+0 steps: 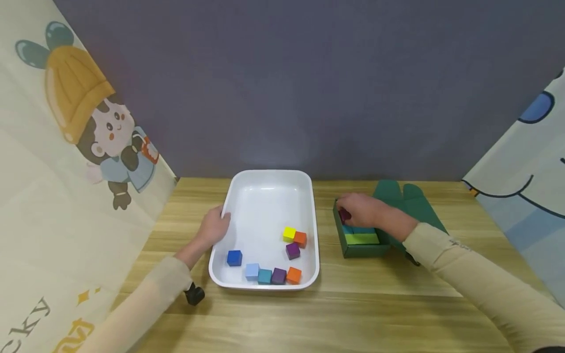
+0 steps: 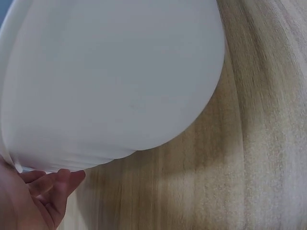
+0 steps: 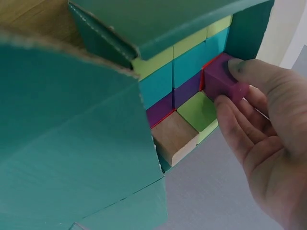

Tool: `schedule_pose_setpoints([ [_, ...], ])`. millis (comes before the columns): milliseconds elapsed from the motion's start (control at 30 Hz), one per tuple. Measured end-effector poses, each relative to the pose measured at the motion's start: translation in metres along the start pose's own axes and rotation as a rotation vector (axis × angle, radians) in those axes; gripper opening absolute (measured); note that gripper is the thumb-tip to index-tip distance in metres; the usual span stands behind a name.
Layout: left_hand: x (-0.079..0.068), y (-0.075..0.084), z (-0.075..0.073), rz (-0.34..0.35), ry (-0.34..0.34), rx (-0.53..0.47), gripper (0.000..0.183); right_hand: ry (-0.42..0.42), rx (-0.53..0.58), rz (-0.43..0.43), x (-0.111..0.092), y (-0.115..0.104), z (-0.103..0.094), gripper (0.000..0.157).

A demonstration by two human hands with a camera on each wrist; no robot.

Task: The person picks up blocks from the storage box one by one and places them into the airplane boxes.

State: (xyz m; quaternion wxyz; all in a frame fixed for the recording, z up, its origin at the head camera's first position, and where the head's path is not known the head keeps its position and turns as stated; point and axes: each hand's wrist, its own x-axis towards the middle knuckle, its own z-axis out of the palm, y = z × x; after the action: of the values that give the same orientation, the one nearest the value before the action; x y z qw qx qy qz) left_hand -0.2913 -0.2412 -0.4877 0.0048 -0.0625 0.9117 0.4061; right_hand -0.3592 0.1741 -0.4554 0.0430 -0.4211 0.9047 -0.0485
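My left hand (image 1: 213, 227) grips the left rim of a white tray (image 1: 265, 206), thumb over the edge. In the left wrist view its fingers (image 2: 60, 189) curl at the tray's outer side. On the right, my right hand (image 1: 365, 212) reaches into an open green cardboard box (image 1: 366, 251). A purple block (image 3: 221, 79) is pinched between thumb and fingers at the box's corner, seen in the right wrist view. Around it in the box lie a green block (image 3: 199, 109), a bare wood block (image 3: 175, 136) and several blue, purple and lime ones.
Loose cubes sit in the tray's near half, among them a yellow cube (image 1: 289, 234), a blue cube (image 1: 234, 258) and an orange cube (image 1: 294, 275). The box's lid (image 1: 412, 203) is folded out to the right on the wooden table (image 1: 282, 318). A grey wall (image 1: 309, 98) stands behind.
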Motion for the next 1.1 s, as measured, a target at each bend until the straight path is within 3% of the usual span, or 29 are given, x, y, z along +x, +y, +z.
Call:
schedule_pose_setpoints([
  [267,0.000,-0.001,0.003,0.007,0.011,-0.014,0.047,0.009,-0.019,0.011,0.001,-0.004,0.001,0.028],
  [433,0.000,0.001,0.002,0.004,0.009,-0.019,0.047,0.007,-0.053,0.007,0.001,-0.017,-0.009,0.023],
  [600,-0.001,0.000,0.001,0.006,0.009,-0.022,0.047,-0.045,-0.034,-0.013,0.009,-0.060,-0.031,0.025],
  [733,-0.001,-0.001,0.001,-0.005,0.007,-0.034,0.047,-0.098,0.019,-0.079,0.020,-0.105,-0.038,0.025],
  [933,0.001,-0.002,0.001,0.001,0.005,-0.048,0.048,-0.187,-0.035,-0.283,0.035,-0.168,-0.027,0.020],
  [1100,0.001,-0.002,0.002,-0.005,-0.006,-0.063,0.049,-0.269,-0.079,-0.413,0.045,-0.196,-0.012,0.014],
])
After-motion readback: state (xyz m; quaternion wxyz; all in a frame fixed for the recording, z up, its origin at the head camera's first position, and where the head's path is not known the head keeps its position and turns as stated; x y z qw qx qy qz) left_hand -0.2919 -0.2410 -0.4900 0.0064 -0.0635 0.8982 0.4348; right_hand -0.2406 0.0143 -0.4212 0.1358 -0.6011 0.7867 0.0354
